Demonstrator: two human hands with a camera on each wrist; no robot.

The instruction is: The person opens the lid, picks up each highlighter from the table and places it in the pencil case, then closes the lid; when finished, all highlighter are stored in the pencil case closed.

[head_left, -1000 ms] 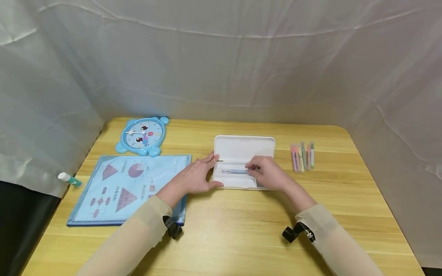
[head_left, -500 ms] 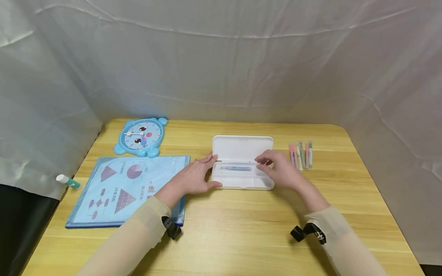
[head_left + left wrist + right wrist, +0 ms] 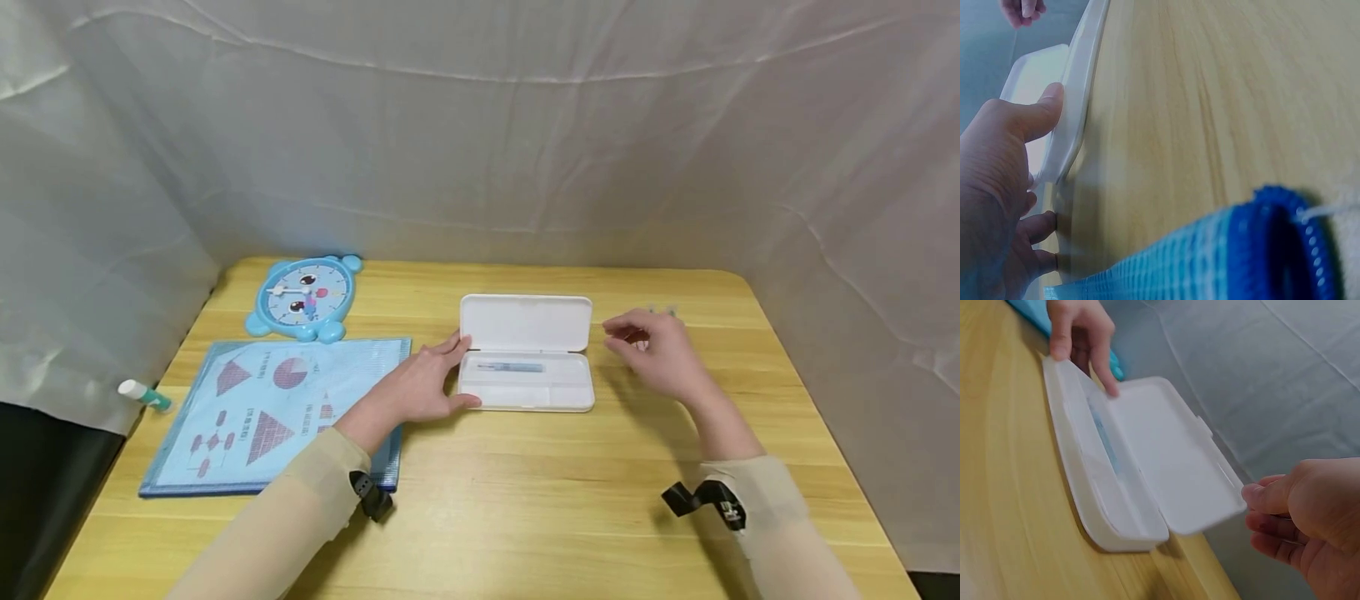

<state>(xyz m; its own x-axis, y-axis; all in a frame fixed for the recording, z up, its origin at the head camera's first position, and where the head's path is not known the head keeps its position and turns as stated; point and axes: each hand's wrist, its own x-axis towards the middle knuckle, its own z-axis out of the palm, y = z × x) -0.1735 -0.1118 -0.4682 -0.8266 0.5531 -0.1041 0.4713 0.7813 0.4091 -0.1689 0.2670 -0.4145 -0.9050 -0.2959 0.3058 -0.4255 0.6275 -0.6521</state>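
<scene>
Pencil case (image 3: 517,392) lay with its lid folded back, slightly below and to the right of the centre of the head frame — and a light-blue pen (image 3: 512,367) rested in its rear compartment. Your left hand (image 3: 429,382) touched its left end, with the thumb spread well apart from the fingers. Your right hand (image 3: 660,354) was just beside the case, right of centre, its fingers loosely bent, with a small gap between thumb and index fingertip. In the lower left lay a blue mesh folder (image 3: 240,383) — a blue toy clock (image 3: 315,308) was just above it.
</scene>
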